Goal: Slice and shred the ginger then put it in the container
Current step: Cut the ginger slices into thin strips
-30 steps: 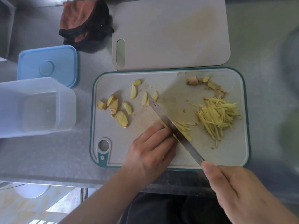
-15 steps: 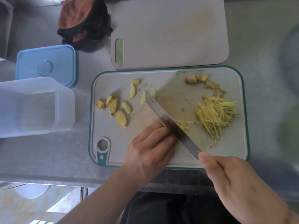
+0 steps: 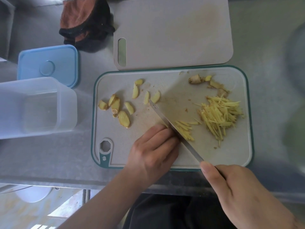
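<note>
On the teal-rimmed cutting board [image 3: 236,156] lie several ginger slices [image 3: 123,119] at the left and a heap of ginger shreds [image 3: 219,115] at the right. My right hand [image 3: 239,195] grips the handle of a knife [image 3: 166,121], its blade slanting across the board. Fresh shreds [image 3: 185,131] lie just right of the blade. My left hand [image 3: 153,151] has its fingers curled down against the blade's left side, pressing on ginger hidden beneath them. The empty clear container [image 3: 36,106] stands left of the board.
A blue lid [image 3: 49,65] lies behind the container. A second grey cutting board [image 3: 173,32] lies behind the first, with a brown and black cloth [image 3: 84,22] to its left. Ginger end scraps [image 3: 196,79] sit at the board's far right. The counter edge runs just below the board.
The knife has made further cuts; the strip of fresh shreds right of the blade has grown. My left hand stays in place against the blade.
</note>
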`<state>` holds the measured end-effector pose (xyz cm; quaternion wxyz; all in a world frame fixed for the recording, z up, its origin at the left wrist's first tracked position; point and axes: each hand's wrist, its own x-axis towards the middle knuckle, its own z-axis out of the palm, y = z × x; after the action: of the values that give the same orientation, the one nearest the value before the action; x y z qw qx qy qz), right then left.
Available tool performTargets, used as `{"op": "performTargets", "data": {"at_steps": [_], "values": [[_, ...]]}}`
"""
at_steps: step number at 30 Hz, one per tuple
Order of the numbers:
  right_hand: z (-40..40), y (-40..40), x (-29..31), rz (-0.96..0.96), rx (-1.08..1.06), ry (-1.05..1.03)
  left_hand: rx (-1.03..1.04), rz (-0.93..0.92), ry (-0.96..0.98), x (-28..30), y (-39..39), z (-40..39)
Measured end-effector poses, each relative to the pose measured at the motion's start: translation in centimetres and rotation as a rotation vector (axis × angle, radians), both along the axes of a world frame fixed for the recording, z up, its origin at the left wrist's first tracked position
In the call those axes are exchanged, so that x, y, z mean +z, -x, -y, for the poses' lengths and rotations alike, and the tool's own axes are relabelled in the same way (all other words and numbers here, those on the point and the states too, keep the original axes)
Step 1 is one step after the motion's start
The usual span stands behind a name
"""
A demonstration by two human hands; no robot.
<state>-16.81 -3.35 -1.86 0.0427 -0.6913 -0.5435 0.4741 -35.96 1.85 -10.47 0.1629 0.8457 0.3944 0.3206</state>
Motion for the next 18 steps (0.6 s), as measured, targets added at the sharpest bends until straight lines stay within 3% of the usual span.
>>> {"op": "performTargets", "data": {"at_steps": [18], "values": [[0.5, -0.3, 0.8, 0.0, 0.004, -0.027, -0.012, 0.002, -0.016, 0.0, 0.2, 0.1]]}}
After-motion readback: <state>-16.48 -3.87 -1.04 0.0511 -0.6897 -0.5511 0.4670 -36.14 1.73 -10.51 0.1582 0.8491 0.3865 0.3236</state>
